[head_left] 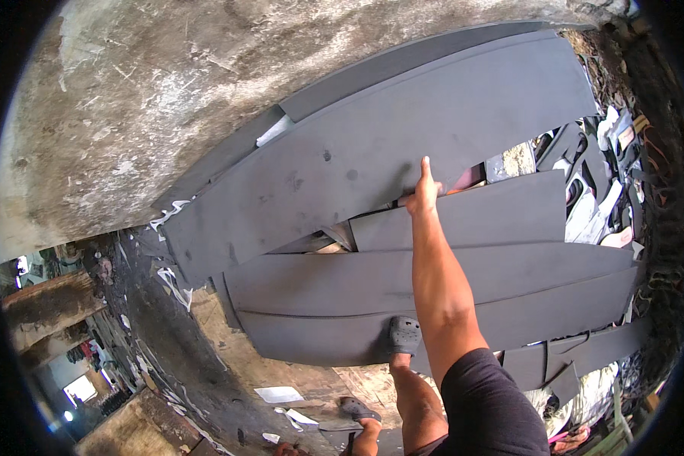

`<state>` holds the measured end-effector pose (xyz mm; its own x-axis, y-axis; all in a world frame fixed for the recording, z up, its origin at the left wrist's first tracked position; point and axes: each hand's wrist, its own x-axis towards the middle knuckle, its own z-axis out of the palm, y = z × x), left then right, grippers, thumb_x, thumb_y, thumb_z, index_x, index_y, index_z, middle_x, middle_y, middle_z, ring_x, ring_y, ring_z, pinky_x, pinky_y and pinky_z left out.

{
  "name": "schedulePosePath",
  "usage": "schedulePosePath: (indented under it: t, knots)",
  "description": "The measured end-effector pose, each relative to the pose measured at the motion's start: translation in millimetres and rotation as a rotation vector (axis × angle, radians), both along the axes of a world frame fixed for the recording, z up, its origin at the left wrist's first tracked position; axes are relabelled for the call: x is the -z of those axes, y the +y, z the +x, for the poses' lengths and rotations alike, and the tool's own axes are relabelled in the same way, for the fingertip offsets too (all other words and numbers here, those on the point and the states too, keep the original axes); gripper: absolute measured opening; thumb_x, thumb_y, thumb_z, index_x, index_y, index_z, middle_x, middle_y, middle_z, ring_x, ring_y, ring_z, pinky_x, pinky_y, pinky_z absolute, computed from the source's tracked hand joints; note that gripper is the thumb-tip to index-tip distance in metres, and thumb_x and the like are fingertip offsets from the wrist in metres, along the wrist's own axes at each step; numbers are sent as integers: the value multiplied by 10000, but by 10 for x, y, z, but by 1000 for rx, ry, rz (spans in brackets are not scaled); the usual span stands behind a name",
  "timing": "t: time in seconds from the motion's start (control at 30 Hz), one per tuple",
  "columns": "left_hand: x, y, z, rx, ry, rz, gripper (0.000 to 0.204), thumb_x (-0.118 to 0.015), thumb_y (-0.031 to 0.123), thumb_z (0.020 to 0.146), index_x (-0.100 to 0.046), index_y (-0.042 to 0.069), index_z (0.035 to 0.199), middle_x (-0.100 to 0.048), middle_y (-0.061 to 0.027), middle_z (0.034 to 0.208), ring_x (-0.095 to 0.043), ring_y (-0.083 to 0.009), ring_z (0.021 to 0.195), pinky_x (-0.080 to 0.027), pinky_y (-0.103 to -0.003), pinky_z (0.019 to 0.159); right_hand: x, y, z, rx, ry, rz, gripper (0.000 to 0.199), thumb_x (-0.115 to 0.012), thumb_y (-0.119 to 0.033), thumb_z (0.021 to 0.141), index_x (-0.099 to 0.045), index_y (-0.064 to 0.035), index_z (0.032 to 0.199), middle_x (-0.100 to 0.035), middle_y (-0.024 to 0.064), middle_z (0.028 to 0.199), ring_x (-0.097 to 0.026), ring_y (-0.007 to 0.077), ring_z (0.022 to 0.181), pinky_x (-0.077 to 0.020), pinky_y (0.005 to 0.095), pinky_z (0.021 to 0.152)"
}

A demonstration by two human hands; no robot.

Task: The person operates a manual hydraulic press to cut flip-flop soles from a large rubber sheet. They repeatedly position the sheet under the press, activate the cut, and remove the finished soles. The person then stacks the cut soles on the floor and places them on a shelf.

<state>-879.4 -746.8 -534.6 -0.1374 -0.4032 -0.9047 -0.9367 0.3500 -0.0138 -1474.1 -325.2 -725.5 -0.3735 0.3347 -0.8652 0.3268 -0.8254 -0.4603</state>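
Note:
My right hand [424,194] reaches forward and grips the near edge of a large dark grey foam-like sheet [342,144]. Its thumb lies on top of the sheet, and the fingers curl beneath, mostly hidden. This sheet slants from the lower left to the upper right and leans against a stained wall-like surface [152,99]. Closer to me lie more grey sheets, one short piece [471,216] and two long ones, a middle sheet [357,281] and a near sheet [342,334]. My left hand does not show.
My clog-clad foot [404,334] stands on the near sheet; my other clog [357,410] is on the worn wooden floor [243,334]. Black and white offcuts [585,190] pile up at the right. White scraps [280,394] litter the floor. Wooden beams [53,304] stand at the left.

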Motion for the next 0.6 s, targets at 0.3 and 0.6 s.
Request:
schedulePosePath:
  t: [0.3, 0.6]
  knots:
    - [-73, -222, 62, -3, 29, 2, 457, -762, 200, 880, -634, 36, 1287, -676, -204, 1160, -597, -329, 1238, -501, -424, 1013, -572, 26, -347, -160, 264, -34, 718, -740, -592, 878, -581, -87, 1363, -649, 79, 1309, -576, 247, 1226, -474, 507, 972]
    - [-586, 374, -2271, -497, 509, 355, 893, -699, 417, 990, -173, 75, 1625, -394, -185, 1557, -497, -308, 1388, -451, -443, 1125, -1816, -4, -258, -10, 292, -57, 296, -786, -244, 862, -712, -66, 1086, -700, 60, 1034, -640, 209, 906, -487, 397, 750]
